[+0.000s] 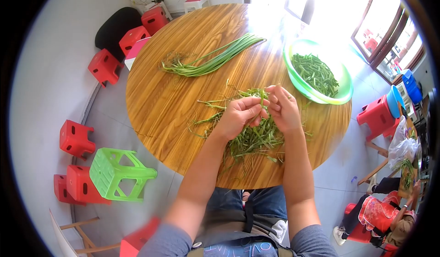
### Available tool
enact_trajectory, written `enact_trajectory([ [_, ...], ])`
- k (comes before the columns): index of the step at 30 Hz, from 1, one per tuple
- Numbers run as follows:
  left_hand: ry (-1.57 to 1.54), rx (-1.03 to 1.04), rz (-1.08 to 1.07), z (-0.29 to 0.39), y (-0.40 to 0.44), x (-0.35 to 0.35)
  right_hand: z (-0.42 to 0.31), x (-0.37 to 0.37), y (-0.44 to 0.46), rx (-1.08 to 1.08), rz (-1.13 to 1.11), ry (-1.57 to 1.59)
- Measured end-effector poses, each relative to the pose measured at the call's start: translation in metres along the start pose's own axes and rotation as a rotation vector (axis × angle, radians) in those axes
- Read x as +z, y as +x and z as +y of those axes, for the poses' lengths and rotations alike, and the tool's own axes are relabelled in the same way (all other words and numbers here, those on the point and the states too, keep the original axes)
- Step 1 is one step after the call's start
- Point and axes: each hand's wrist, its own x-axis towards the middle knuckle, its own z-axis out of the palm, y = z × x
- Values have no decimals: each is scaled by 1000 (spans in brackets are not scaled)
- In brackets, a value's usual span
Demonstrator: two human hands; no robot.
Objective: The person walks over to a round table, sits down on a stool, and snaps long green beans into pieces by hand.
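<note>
Both hands are raised close together over a loose pile of green, stringy stem scraps on the wooden table. My left hand pinches a short green stem between thumb and fingers. Right beside it, my right hand has its fingers closed in a pinch at the stem's upper end; its exact hold is partly hidden. Farther back on the left lies a bunch of long green stems with wispy ends. A green basin on the right holds many short cut green pieces.
The round wooden table fills the middle. Red stools and a green stool stand on the left floor. At the right, a seated person in a red apron is near another work surface; a red stool carries a blue basin.
</note>
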Motion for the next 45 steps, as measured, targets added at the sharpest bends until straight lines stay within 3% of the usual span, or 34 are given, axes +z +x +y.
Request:
enact_trajectory([
  [6,52,-62,-25,-4,1,-2,1,2,-1,17,68,-148],
  [13,-283,-13,120,-8,6,-4,3,8,-4,-72,-33,-367],
  [16,-328,8,256,-7,8,-7,3,2,-3,-44,-59,-312],
  [21,-485,136,515,2,8,-15,-5,-8,-7,-62,-243,103],
  [23,-595,200,387,-3,8,-33,-7,-17,-5,-47,-300,235],
  [26,-609,140,341,-1,7,-33,-23,10,-14,8,31,-692],
  [29,-559,66,317,-1,6,-30,-1,0,-6,-178,54,-1254],
  [35,-427,12,193,3,3,-17,4,-2,-1,-358,191,-1110],
  [41,-378,-3,161,4,3,-14,7,1,-2,-348,89,-1163],
  [45,-247,-62,154,8,1,-7,-1,16,-5,-190,167,-759],
])
